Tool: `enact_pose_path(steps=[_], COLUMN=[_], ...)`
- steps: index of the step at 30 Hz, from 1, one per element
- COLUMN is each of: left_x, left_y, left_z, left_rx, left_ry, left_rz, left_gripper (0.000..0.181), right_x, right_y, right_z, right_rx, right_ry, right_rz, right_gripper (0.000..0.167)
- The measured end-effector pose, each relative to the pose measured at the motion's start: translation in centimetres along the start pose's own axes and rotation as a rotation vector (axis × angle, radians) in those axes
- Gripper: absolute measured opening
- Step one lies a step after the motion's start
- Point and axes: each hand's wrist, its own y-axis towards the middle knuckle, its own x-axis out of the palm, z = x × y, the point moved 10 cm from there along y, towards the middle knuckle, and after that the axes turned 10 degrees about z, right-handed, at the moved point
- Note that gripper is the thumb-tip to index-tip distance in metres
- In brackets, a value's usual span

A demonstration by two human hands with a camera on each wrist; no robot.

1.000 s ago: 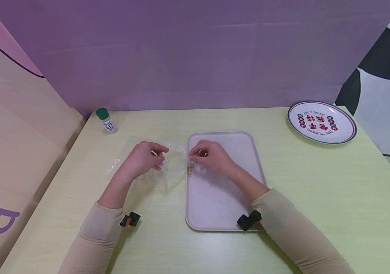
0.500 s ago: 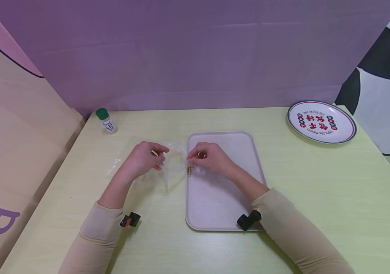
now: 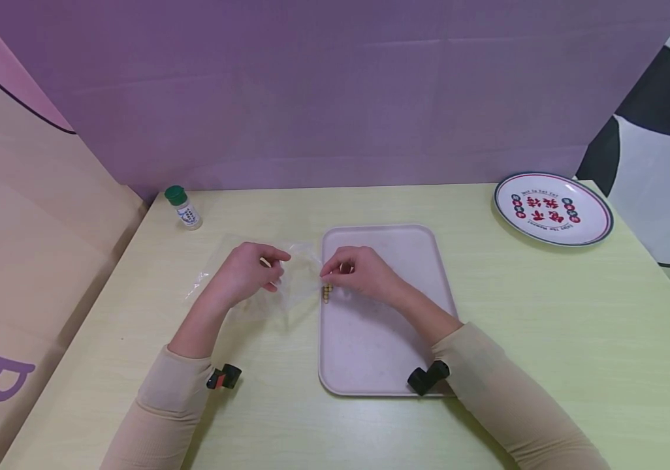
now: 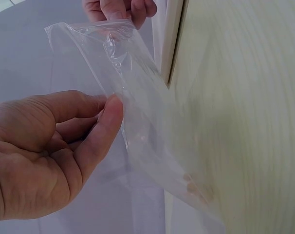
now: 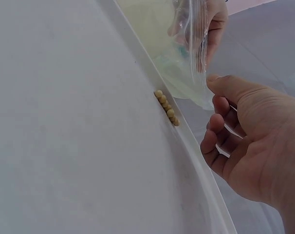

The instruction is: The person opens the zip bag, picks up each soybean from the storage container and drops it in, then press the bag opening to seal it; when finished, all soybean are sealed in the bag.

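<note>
My left hand (image 3: 253, 271) pinches a clear plastic zip bag (image 4: 147, 107) between thumb and forefinger. The bag stretches across to my right hand (image 3: 364, 269), whose thumb and forefinger pinch its zip-edged mouth (image 5: 198, 48) at one corner. Beneath the right fingers, a short line of small round tan beans (image 5: 168, 109) lies against the raised left rim of a pale tray (image 3: 382, 352). In the left wrist view, small brownish shapes (image 4: 196, 187) show near the far end of the bag; what they are is too blurred to tell.
A small shaker bottle (image 3: 187, 212) with a green cap stands at the table's back left. At the back right lies an oval white plate (image 3: 552, 234) with red lettering and a dark rim. A purple curtain (image 3: 335, 98) hangs behind the table.
My right hand has shifted slightly left and toward the body with the bag's corner, covering more of the beans in the head view. My left hand stays nearly still.
</note>
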Motion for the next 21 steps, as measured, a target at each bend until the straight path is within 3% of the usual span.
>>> enact_pose_path(steps=[15, 21], left_x=[-0.2, -0.3], left_y=[0.0, 0.0], left_z=[0.1, 0.0], left_rx=[-0.001, 0.0], left_ry=[-0.008, -0.014], left_rz=[0.01, 0.013], left_gripper=[0.031, 0.031], right_x=[-1.0, -0.8], right_y=[0.0, 0.0], right_z=[0.9, 1.5], right_rx=[0.077, 0.114], right_ry=[-0.069, -0.101], right_rz=[0.086, 0.061], right_gripper=[0.008, 0.005])
